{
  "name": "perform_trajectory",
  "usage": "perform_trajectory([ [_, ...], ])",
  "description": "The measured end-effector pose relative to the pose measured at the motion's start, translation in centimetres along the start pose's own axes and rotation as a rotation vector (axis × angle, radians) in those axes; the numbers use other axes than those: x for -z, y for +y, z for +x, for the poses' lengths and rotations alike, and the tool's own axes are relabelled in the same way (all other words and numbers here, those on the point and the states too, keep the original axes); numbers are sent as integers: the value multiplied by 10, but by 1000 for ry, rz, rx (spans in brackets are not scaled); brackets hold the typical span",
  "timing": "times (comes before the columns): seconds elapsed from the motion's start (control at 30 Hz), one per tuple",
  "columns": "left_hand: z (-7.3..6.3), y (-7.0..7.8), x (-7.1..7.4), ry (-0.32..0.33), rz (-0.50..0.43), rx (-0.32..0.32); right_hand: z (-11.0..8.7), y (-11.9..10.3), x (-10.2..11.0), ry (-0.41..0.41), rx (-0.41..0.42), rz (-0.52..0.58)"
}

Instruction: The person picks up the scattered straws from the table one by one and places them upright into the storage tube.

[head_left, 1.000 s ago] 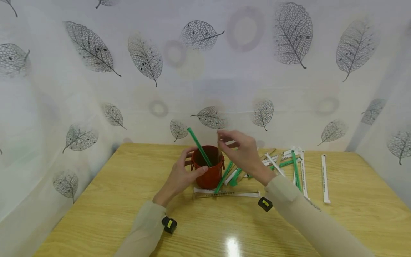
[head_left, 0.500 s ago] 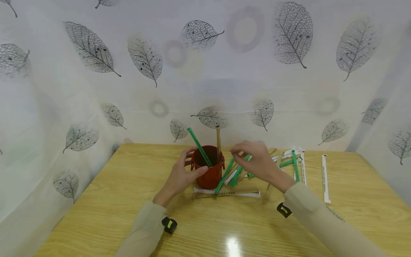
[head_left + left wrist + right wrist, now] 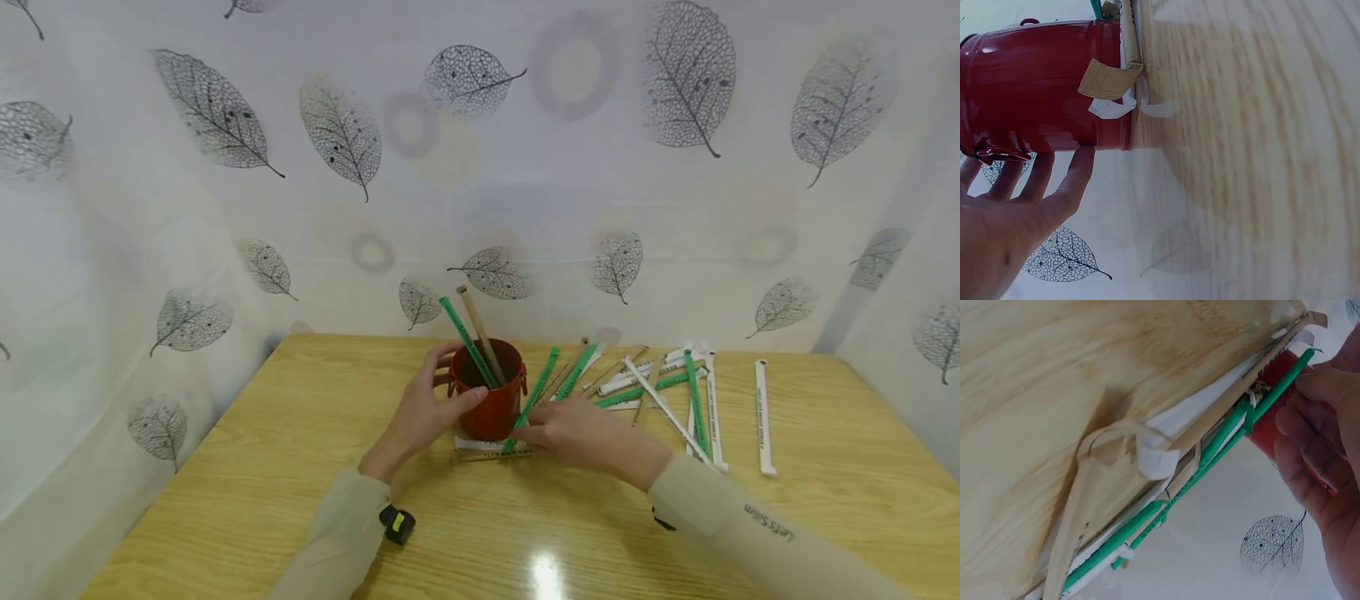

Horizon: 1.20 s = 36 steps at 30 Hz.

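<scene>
head: from above, forward-down, farther | wrists: low, close, rolled | wrists share: red bucket (image 3: 1035, 87)

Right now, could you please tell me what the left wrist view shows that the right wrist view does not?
Only the left wrist view shows the left hand, touching the red bucket. Only the right wrist view shows the right hand, beside one end of a green straw. Both show the bucket, wrapped straws, wooden table and leaf-patterned backdrop.

On my right sleeve (image 3: 750, 537), dark lettering stands upside down and seems to begin "Lets"; I cannot make out the rest. The far-right white paper stick (image 3: 764, 421) and the brown paper stick (image 3: 480, 457) below my bucket (image 3: 491, 417) bear print too small to read.
</scene>
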<state>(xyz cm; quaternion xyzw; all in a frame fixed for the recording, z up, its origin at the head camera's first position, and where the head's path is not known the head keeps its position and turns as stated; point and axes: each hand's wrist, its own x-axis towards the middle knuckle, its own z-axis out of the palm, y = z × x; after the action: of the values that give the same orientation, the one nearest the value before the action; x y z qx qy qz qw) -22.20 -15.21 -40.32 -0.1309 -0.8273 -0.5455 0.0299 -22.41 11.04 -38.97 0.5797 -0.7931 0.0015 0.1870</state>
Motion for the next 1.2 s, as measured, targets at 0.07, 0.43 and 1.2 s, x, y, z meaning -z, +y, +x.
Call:
perform_trajectory([
  [0.07, 0, 0, 0, -2, -1, 1, 3, -3, -2, -40, -12, -33],
  [0.43, 1, 0, -1, -4, -13, -3, 6, -8, -11, -191, -112, -92],
  [1.2, 1, -2, 0, -8, -23, -8, -29, 49, 56, 881, -401, 617],
])
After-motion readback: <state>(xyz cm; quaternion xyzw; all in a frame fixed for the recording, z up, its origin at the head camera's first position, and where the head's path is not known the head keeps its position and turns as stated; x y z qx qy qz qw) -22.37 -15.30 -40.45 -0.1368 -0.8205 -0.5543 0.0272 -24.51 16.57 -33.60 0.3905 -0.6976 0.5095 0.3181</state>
